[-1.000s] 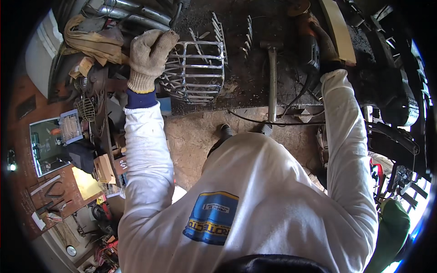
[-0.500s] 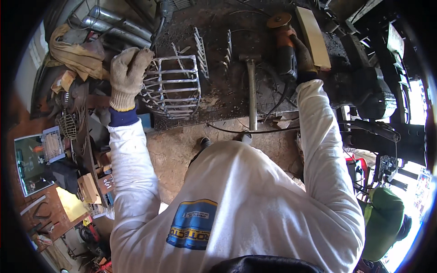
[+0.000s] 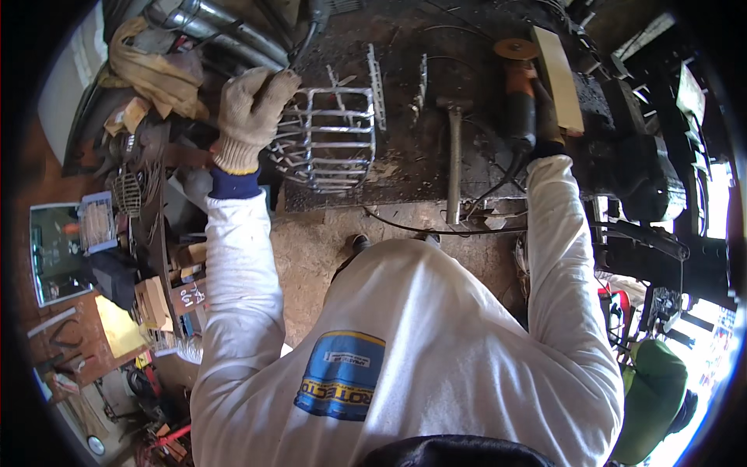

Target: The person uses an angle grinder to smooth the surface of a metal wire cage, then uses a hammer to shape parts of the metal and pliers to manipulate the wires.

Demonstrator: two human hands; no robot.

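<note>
My left hand [image 3: 250, 117], in a knitted beige glove with a blue cuff, is closed on the left edge of a welded metal cage [image 3: 340, 145]. Thin bars form this cage, which rests near the bench's front edge. Over on the right, my right hand [image 3: 548, 117] wears a darker glove and wraps round the side of an angle grinder [image 3: 520, 107]; its fingers are partly hidden. The grinder has an orange and black body, and a brown disc [image 3: 516, 49] at its far end. Whether the disc spins cannot be told.
A hammer [image 3: 454, 159] lies between the cage and the grinder. Beyond the cage are two narrow metal strips [image 3: 377, 87]. A pale wooden board [image 3: 558, 82] lies right of the grinder, and a crumpled tan cloth [image 3: 156, 66] at far left. A black cable [image 3: 436, 229] crosses the bench's front.
The whole view has shifted, so the bench and its things sit further right in the picture. Both hands keep their holds on the cage and the grinder.
</note>
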